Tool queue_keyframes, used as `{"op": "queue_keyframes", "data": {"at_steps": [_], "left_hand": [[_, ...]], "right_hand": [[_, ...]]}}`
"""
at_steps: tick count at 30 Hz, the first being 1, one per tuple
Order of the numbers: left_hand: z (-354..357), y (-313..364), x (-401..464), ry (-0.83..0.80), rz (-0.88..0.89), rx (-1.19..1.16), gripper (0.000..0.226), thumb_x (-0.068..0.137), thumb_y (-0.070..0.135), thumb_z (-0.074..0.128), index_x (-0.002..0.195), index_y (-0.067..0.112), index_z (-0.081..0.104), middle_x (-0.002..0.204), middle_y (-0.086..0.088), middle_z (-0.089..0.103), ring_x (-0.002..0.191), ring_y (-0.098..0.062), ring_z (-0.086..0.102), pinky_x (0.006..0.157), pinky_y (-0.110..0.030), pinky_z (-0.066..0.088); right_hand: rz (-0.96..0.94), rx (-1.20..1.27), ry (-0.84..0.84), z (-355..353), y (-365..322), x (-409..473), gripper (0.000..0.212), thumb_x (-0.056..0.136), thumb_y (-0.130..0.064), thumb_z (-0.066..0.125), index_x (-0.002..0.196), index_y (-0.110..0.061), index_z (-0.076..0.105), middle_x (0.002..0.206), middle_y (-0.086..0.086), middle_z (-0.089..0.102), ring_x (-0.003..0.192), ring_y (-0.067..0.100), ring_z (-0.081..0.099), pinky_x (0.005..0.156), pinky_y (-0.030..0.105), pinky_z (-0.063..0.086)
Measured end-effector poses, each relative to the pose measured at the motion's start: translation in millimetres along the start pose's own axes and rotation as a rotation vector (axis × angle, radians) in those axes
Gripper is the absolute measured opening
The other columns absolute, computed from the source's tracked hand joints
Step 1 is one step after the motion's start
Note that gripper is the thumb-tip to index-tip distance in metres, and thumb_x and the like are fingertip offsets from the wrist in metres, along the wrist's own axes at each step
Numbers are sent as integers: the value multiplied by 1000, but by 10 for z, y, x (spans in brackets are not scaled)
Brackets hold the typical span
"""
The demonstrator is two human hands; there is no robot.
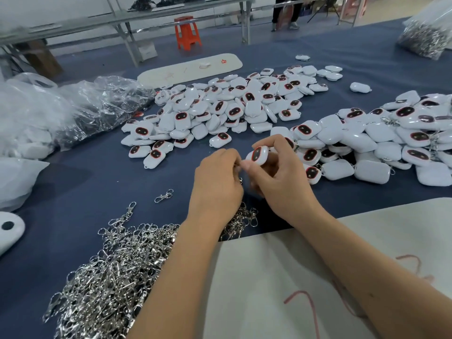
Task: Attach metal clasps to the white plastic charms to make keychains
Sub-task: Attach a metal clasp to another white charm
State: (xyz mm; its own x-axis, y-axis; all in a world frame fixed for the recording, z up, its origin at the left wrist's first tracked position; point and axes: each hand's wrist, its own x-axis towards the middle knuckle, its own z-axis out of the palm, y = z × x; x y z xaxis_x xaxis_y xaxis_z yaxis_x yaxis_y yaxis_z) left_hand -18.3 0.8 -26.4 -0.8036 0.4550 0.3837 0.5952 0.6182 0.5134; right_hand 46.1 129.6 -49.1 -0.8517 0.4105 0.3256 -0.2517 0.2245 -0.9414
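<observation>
My right hand (281, 174) holds a white plastic charm (258, 155) with a dark red-rimmed face, raised above the blue table. My left hand (217, 182) has its fingers curled around a metal clasp (240, 179), mostly hidden, right against the charm's end. A large heap of loose charms (220, 111) lies beyond my hands. A second heap of charms (381, 140) with clasps on them lies to the right. A big pile of silver clasps (115, 270) sits at the near left, under my left forearm.
Clear plastic bags (73, 108) lie at the left. A bag of clasps (425, 37) sits far right. White boards lie at the near right (367, 241) and far centre (190, 67). One clasp (163, 196) lies alone. An orange stool (187, 33) stands beyond the table.
</observation>
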Motion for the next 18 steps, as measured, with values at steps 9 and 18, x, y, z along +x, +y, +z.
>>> {"op": "queue_keyframes", "data": {"at_steps": [9, 18], "left_hand": [[80, 238, -28, 27, -610, -1499, 6, 98, -1, 62, 99, 1, 68, 79, -14, 69, 63, -20, 62, 72, -30, 61], [105, 244, -28, 238, -586, -1357, 19, 95, -7, 64, 93, 11, 68, 78, -6, 68, 71, -21, 58, 73, -32, 51]], "right_hand": [[204, 569, -15, -72, -65, 85, 42, 88, -19, 72, 123, -1, 60, 82, 12, 71, 64, 17, 63, 50, 21, 45], [256, 548, -52, -68, -60, 75, 38, 82, -25, 77, 113, -7, 64, 78, 8, 74, 59, 12, 63, 49, 19, 45]]}}
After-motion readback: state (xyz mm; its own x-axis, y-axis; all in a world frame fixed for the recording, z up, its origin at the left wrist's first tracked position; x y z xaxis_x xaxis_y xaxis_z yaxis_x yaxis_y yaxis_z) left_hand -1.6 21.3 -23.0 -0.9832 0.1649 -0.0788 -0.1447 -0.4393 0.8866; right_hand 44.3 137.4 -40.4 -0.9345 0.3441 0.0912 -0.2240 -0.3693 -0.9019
